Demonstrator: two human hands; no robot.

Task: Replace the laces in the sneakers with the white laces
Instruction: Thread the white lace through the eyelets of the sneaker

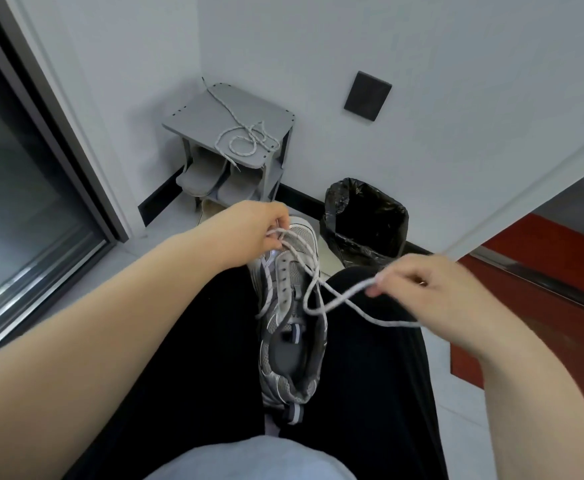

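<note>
Between the thighs, on the lap, lies the grey mesh sneaker (278, 375), toe pointing away and heel toward the body, with most of its eyelets bare. The left hand (249, 233) pinches the white cord lace (353, 291) at the toe end. The right hand (436, 289) is held well apart over the right thigh and pinches a slack loop of that lace. To thread well, I would even the two ends first, then feed each tip through the lowest eyelets. Pull the loop flat so it cannot knot, and keep the shoe squeezed by the legs. A speckled grey lace (245, 140), likely the old one, lies coiled at the near right corner of the grey stool (200, 112)
</note>
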